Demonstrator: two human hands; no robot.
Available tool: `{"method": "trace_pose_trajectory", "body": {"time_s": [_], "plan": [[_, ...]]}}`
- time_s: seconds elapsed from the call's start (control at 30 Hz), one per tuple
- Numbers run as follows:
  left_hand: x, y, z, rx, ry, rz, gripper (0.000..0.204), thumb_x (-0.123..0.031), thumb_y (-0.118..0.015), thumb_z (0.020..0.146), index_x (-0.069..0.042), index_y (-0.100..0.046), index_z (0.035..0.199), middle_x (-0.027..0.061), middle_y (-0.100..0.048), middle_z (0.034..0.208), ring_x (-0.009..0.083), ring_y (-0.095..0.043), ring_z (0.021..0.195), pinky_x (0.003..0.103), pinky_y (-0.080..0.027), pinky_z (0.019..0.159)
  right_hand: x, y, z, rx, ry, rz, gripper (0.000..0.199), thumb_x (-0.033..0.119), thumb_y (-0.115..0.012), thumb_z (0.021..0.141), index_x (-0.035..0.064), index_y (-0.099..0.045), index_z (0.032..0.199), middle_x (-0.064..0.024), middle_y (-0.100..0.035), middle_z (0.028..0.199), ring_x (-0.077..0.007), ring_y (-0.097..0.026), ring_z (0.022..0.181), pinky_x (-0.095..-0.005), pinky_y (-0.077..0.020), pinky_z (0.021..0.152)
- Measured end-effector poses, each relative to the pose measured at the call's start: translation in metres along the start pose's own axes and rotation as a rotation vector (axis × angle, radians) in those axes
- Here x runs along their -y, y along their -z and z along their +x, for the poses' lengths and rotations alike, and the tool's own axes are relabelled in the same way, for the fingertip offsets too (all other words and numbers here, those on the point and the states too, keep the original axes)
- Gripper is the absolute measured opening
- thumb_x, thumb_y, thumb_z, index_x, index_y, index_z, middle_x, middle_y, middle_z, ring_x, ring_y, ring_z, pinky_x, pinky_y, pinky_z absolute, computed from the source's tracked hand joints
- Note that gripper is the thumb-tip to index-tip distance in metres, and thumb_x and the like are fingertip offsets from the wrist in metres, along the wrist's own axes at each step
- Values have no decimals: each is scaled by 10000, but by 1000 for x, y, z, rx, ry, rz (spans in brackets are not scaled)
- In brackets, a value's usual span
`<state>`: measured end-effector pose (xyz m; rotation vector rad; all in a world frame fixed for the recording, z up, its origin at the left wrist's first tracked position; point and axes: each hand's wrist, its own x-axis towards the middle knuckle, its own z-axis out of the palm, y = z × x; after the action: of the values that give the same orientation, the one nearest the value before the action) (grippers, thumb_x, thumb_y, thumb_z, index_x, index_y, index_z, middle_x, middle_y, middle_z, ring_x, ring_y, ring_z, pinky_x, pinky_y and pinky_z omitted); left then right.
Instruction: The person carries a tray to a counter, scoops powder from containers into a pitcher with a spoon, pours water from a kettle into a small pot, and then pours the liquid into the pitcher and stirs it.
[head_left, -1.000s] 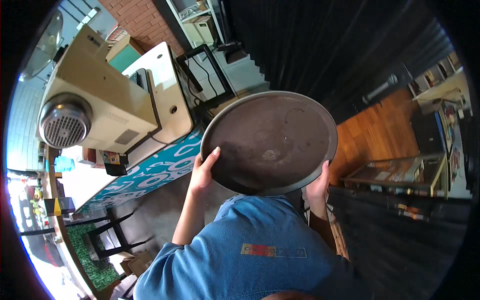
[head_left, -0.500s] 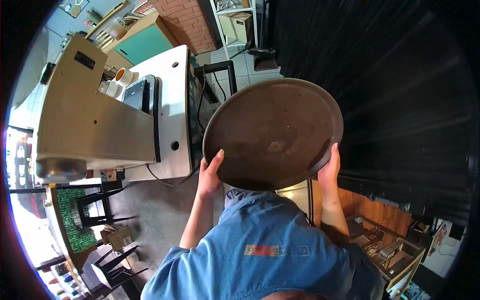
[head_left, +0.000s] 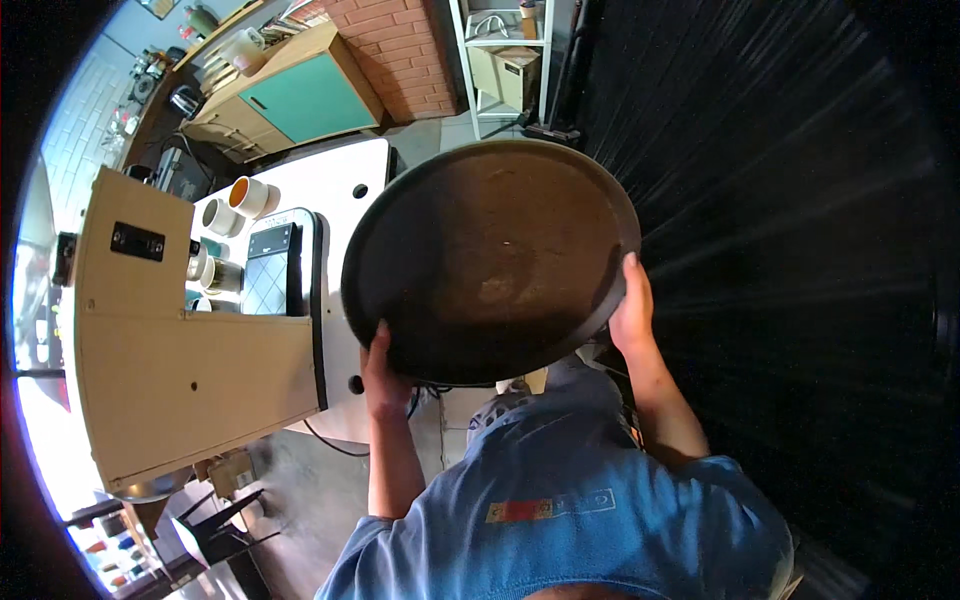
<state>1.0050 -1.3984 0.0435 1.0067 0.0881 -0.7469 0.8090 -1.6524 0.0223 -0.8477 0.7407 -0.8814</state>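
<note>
A large oval dark brown tray, its upper face scuffed and bearing nothing, is held out in front of my body. My left hand grips its near left rim, thumb lying over the edge. At the near right rim my right hand clasps it the same way, thumb up along the side. Most of the fingers of both hands are hidden under the tray. To its left is a white counter, and the tray's left side overlaps the counter's edge in this view.
On the counter stand several cups, one with an orange inside, beside a flat black-and-silver device. A pale boxy cabinet rises at the left. Ahead are a teal-doored cupboard and a white shelf rack. A black ribbed wall runs along the right.
My view and body have moved forward past the counter. More cups and the whole flat device now show. The tray sits further left in view, still in both hands.
</note>
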Motion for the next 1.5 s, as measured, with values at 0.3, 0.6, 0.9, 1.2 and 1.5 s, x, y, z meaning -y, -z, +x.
{"method": "trace_pose_trajectory", "body": {"time_s": [0.3,0.6,0.9,1.2,1.5], "plan": [[5,-52,22,-160,-230,-50,708,-413,-600,890,-2,-346,1408,146,-452,1387,307,-454,1256,460,-348,1063,28,-64,118,453,93,-112,433,304,-448,1000,-35,-522,1259,-90,-581,1216,-168,-510,1113,-302,-358,995],[42,-98,74,-216,-251,-106,624,-349,-575,916,-37,-362,1413,104,-468,1374,279,-443,1265,441,-325,1077,46,-70,223,395,109,-128,400,344,-463,992,-19,-602,1088,-36,-620,1018,-103,-525,930,-251,-395,842],[11,-156,216,-21,-154,-110,547,-329,-578,920,-18,-452,1352,107,-527,1326,264,-495,1217,419,-343,1066,70,-74,311,181,302,-355,378,383,-504,961,17,-592,988,0,-537,880,-110,-462,839,-267,-376,788],[-7,-243,347,-64,-18,58,516,-247,-667,879,-2,-487,1295,122,-558,1260,243,-546,1147,376,-444,973,80,-47,377,-101,164,-274,573,451,-587,902,-21,-502,1214,-115,-512,1233,-170,-448,1126,-332,-338,992],[-10,-276,419,-20,-8,-83,477,-266,-617,915,-42,-479,1313,98,-551,1277,244,-531,1172,385,-423,1003,85,-76,466,-117,191,-316,403,325,-564,940,3,-554,1183,-69,-572,1185,-144,-484,1115,-300,-336,993]]}}
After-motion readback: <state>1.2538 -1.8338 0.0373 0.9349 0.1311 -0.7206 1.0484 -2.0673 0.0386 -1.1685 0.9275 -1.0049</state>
